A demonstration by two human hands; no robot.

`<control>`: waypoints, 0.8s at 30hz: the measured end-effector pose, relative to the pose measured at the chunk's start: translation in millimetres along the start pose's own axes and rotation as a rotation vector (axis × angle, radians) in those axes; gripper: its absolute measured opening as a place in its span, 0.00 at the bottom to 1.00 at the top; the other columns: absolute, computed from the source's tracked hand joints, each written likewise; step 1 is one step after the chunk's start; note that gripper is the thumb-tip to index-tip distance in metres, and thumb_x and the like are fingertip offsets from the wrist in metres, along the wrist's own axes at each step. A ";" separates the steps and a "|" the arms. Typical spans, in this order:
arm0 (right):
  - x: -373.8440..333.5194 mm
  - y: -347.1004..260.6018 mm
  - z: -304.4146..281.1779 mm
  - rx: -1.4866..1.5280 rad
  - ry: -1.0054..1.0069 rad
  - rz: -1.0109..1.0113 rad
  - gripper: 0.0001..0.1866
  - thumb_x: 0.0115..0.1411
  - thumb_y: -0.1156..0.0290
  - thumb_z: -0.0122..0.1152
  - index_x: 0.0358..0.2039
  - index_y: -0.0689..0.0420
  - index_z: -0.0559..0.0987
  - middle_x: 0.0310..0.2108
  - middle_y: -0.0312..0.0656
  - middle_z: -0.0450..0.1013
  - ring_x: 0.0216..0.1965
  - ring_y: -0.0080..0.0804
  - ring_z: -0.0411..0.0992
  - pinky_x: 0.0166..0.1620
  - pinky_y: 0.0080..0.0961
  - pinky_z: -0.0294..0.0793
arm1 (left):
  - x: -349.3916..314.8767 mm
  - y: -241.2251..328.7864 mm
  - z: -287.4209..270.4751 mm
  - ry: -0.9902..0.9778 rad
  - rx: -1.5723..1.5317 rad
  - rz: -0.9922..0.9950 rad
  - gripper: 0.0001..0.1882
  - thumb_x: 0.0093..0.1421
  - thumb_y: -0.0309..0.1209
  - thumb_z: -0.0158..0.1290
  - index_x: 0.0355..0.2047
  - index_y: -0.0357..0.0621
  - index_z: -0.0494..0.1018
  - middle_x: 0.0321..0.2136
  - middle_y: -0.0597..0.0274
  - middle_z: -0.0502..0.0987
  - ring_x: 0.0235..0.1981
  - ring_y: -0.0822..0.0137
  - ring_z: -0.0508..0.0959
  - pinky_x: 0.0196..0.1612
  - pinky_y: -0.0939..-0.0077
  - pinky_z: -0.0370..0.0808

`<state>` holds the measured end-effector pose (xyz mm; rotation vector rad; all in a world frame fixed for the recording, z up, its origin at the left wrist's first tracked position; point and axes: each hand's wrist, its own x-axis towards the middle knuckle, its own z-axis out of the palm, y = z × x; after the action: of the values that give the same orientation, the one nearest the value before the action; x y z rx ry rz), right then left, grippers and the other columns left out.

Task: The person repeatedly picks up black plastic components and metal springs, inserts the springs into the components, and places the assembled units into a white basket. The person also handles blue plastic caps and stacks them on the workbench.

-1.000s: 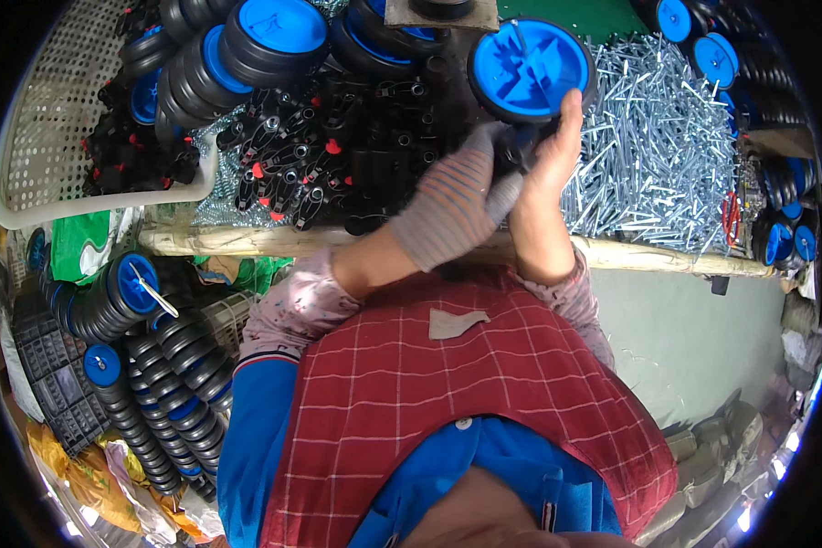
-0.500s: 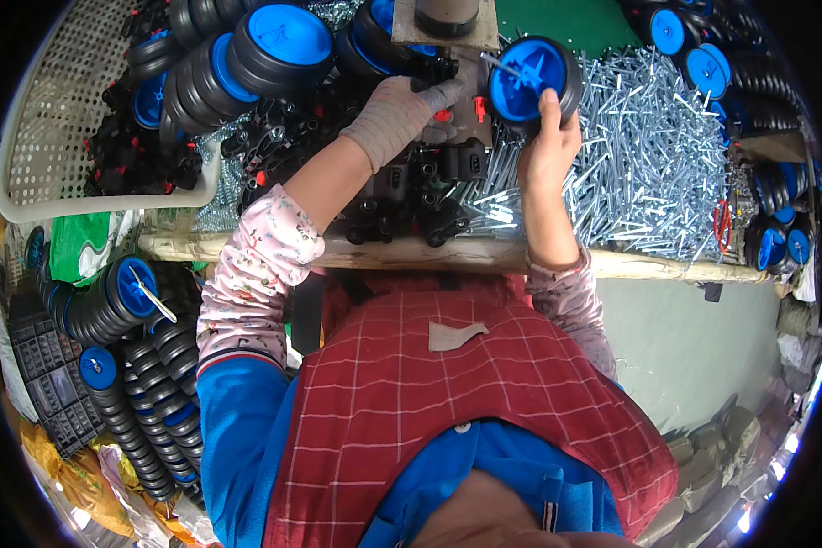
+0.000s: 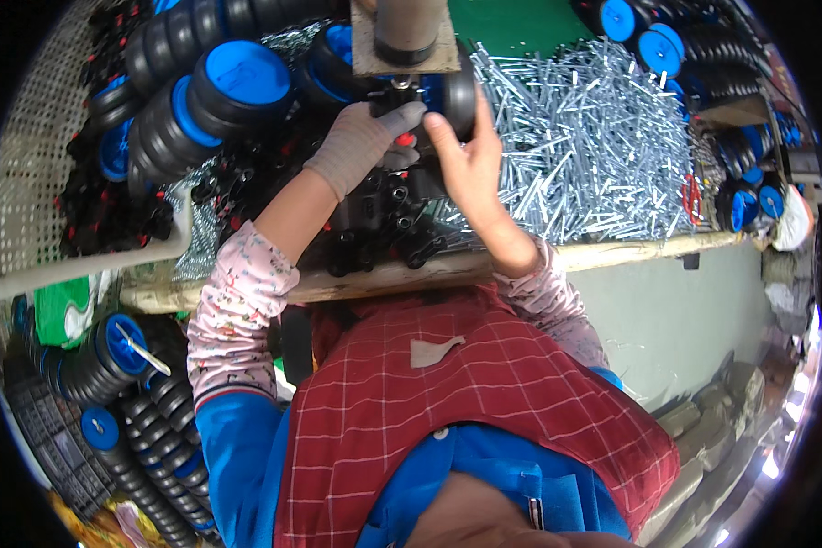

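Note:
My right hand, bare, grips a black wheel with a blue hub, turned edge-on under the metal press head. Close by on the left, my left hand, in a grey glove, has its fingers closed on a black plastic bracket with a small red tab. Wheel and bracket sit side by side beneath the press plate; whether the axle pin passes through both is hidden. Below my hands lie several loose black brackets with red parts.
A large heap of metal pins covers the bench on the right. Stacked blue-hubbed wheels stand at the back left, beside a white perforated basket holding black parts. More wheels line the far right. A wooden edge borders the bench.
My right hand has brought the wheel left, turning it from face-up to edge-on, under the press head beside the bracket. My left hand stays at the bracket. The whole view has shifted slightly.

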<state>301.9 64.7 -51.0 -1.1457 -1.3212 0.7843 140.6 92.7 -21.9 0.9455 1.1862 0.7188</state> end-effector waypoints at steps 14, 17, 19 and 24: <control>206.0 30.7 -177.2 0.410 0.010 0.189 0.28 0.70 0.46 0.47 0.50 0.60 0.76 0.44 0.46 0.79 0.46 0.34 0.78 0.46 0.34 0.79 | -2.5 34.8 -55.9 0.433 1.907 0.954 0.19 0.67 0.35 0.47 0.56 0.49 0.74 0.59 0.52 0.71 0.66 0.59 0.62 0.69 0.57 0.58; 219.5 75.4 -166.7 -0.789 -0.105 0.179 0.31 0.65 0.41 0.54 0.38 0.63 0.82 0.37 0.50 0.81 0.42 0.38 0.81 0.43 0.35 0.79 | 21.5 41.3 -54.4 0.324 1.977 0.805 0.19 0.64 0.36 0.47 0.55 0.53 0.74 0.59 0.58 0.72 0.65 0.57 0.64 0.68 0.52 0.57; 205.0 96.5 -147.2 -1.285 -0.306 0.162 0.24 0.59 0.49 0.61 0.44 0.58 0.82 0.46 0.53 0.79 0.47 0.51 0.78 0.51 0.42 0.77 | 12.8 44.3 -61.3 0.351 1.987 0.899 0.21 0.60 0.33 0.50 0.54 0.52 0.76 0.53 0.59 0.75 0.59 0.60 0.71 0.68 0.51 0.57; 183.6 108.0 -135.3 -1.439 -0.249 0.040 0.14 0.60 0.65 0.56 0.42 0.56 0.82 0.47 0.49 0.78 0.50 0.50 0.76 0.50 0.44 0.78 | -57.4 83.3 -30.8 0.253 2.166 0.547 0.20 0.53 0.34 0.60 0.47 0.46 0.76 0.48 0.56 0.76 0.52 0.56 0.75 0.66 0.57 0.61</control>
<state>477.6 243.8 -78.0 -2.1940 -2.1392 -0.1689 98.1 87.0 74.7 3.0522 1.7352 -0.4709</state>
